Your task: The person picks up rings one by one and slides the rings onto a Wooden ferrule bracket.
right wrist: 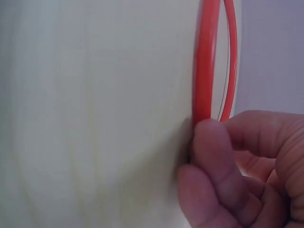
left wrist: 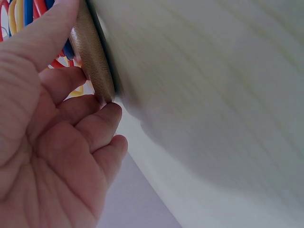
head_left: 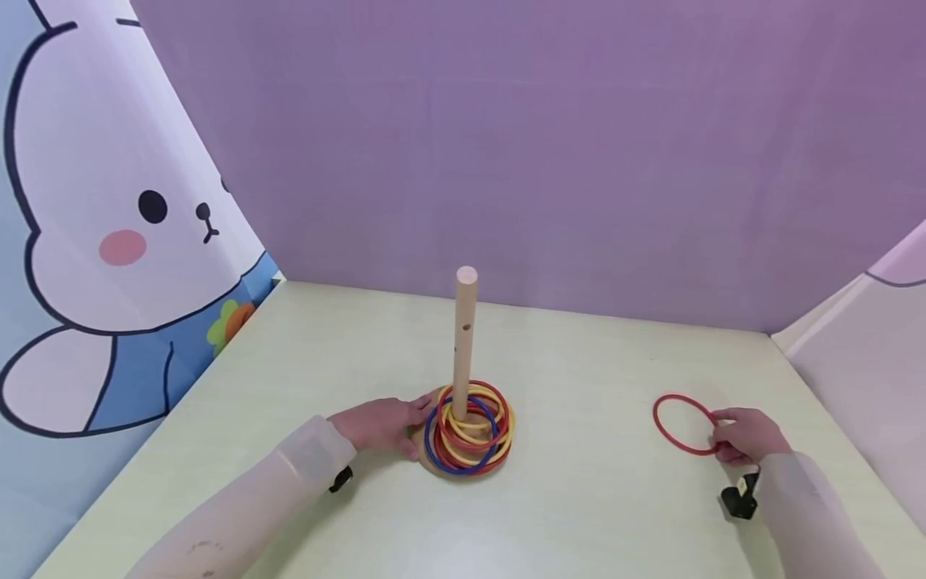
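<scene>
A wooden post (head_left: pixel 465 346) rises from a round wooden base (left wrist: pixel 97 57). Several red, yellow and blue rings (head_left: pixel 436 454) lie stacked loosely around the foot of the post. My left hand (head_left: pixel 376 424) grips the left edge of the base, thumb over the top and fingertips against its side, as the left wrist view shows. Far to the right, my right hand (head_left: pixel 752 436) pinches a single red ring (head_left: pixel 673 438) by its right side, between thumb and fingers. That ring (right wrist: pixel 205 61) is at or very near the tabletop; whether it touches I cannot tell.
The pale table (head_left: pixel 579 498) spans between both hands. A purple cloth wall (head_left: pixel 550 161) stands along its back edge. Cloth with a cartoon animal print (head_left: pixel 87 201) hangs at the left, and another pale panel (head_left: pixel 868 354) borders the right side.
</scene>
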Demonstrator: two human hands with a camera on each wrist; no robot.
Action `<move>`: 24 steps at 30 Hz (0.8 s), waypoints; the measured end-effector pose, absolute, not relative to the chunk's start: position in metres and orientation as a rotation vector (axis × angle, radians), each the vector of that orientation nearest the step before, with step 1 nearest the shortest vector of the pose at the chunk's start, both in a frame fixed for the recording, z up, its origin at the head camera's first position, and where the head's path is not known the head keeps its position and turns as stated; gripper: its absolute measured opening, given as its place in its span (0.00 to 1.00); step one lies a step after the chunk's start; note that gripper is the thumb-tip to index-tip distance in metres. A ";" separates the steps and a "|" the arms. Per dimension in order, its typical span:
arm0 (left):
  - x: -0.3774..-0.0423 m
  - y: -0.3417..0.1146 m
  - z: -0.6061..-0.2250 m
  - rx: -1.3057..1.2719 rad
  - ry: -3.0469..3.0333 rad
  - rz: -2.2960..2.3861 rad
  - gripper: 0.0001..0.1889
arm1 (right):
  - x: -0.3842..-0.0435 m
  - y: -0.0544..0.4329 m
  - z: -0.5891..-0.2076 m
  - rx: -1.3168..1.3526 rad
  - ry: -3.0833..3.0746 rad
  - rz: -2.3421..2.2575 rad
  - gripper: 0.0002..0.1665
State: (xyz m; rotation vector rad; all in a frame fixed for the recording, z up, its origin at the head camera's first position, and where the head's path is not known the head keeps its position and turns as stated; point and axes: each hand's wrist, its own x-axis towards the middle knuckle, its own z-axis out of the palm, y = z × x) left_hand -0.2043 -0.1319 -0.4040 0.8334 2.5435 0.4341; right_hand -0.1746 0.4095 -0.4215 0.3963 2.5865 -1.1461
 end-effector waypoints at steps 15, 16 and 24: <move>-0.202 -0.131 -0.402 0.815 2.544 0.439 0.35 | -0.172 0.397 -0.420 0.343 2.632 -1.123 0.37; -0.202 -0.131 -0.402 0.814 2.545 0.436 0.35 | -0.172 0.396 -0.420 0.340 2.634 -1.130 0.38; -0.203 -0.130 -0.402 0.809 2.552 0.423 0.38 | -0.170 0.392 -0.421 0.322 2.587 -1.233 0.36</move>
